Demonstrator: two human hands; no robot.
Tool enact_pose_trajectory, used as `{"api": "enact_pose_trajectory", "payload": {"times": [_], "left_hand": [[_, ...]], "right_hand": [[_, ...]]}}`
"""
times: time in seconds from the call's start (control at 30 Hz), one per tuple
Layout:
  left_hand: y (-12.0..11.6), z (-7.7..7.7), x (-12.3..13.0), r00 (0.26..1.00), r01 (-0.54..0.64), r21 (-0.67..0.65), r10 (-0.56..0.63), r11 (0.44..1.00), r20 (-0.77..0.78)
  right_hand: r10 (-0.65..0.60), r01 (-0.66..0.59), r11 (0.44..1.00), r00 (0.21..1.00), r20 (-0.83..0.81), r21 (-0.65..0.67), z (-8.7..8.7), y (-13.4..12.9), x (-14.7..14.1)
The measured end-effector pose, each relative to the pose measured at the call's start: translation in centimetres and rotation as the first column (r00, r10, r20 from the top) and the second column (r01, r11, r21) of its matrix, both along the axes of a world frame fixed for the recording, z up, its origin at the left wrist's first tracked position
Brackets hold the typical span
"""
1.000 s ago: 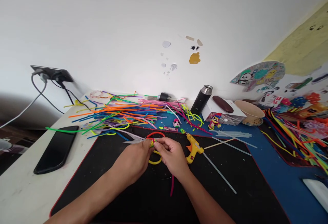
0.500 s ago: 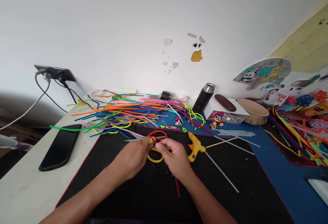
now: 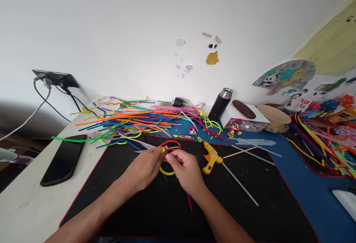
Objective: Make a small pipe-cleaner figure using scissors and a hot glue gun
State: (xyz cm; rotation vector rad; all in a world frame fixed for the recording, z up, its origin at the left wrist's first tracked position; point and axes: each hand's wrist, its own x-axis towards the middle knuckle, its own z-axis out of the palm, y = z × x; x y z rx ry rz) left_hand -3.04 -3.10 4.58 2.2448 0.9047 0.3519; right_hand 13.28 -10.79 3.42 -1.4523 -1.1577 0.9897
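Over the black mat [image 3: 236, 206], my left hand [image 3: 146, 167] is closed on a small yellow and magenta pipe-cleaner piece [image 3: 165, 149]. My right hand [image 3: 186, 169] pinches a magenta pipe cleaner [image 3: 189, 202] at that piece; its tail comes out below the hand. Fingertips of both hands nearly meet. Scissors with a red and yellow handle [image 3: 167, 172] lie under the hands, partly hidden. To the right lies a yellow glue gun [image 3: 213, 157] with a clear glue stick [image 3: 240, 183] reaching out from its back.
Many coloured pipe cleaners [image 3: 133, 119] are heaped behind the mat. A black phone [image 3: 63, 159] lies at left. A black flask [image 3: 221, 104], a white box [image 3: 244, 119], a bowl [image 3: 274, 117] and a small figure [image 3: 235, 128] stand at back right.
The fingers have shifted slightly, and more magenta shows on the small piece between them. The camera view has moved a little.
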Motion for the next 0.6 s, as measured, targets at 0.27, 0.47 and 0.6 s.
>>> {"api": "enact_pose_trajectory", "payload": {"times": [0.27, 0.47, 0.6], "left_hand": [[0.1, 1.3, -0.1, 0.99, 0.003, -0.199, 0.025, 0.98, 0.141], [0.0, 2.3, -0.4, 0.98, 0.053, -0.329, 0.014, 0.943, 0.198], [-0.2, 2.0, -1.1, 0.98, 0.101, -0.441, -0.013, 0.892, 0.198]], "right_hand": [[0.019, -0.019, 1.0, 0.999, -0.049, -0.018, -0.4, 0.1, 0.4], [0.063, -0.08, 0.994, 0.976, -0.209, -0.077, -0.3, 0.4, 0.4], [0.086, -0.114, 0.99, 0.954, -0.286, -0.084, -0.6, 0.2, 0.8]]}}
